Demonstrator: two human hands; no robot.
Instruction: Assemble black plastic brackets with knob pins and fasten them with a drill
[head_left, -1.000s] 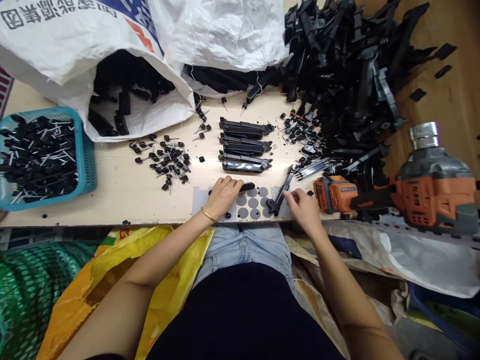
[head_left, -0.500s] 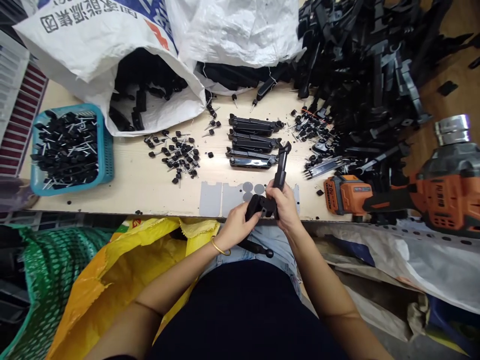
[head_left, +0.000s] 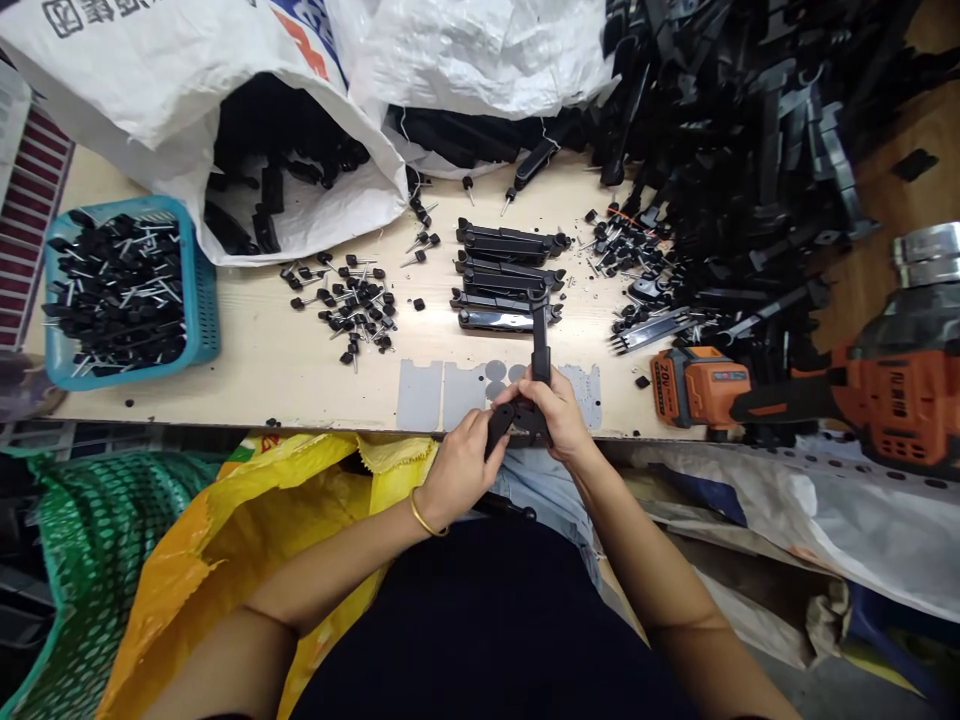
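Over the table's front edge, my left hand (head_left: pixel 456 462) is closed on a dark rounded plastic piece (head_left: pixel 497 428). My right hand (head_left: pixel 568 422) wraps round a long black plastic arm (head_left: pixel 541 345), whose slim end points away from me. Between my fingers the two parts meet; whether they are joined I cannot tell. Beyond the hands lies a row of black folded plastic arms (head_left: pixel 506 281), stacked side by side. The tip of the held arm overlaps this row in the view. Under my hands are grey flat sheets (head_left: pixel 420 395) with round shapes on the table.
A blue basket (head_left: pixel 201 300) of black-headed pins stands left, with loose pins (head_left: pixel 360 305) beside it. White sacks (head_left: pixel 315 215) of black parts lie at the back. Heaped black parts (head_left: pixel 750 180) and an orange power tool (head_left: pixel 896 395) occupy the right. A yellow sack (head_left: pixel 247 520) hangs below the edge.
The long arm has turned more upright and shifted left. My hands have drawn closer together around the parts, and the view has shifted slightly.
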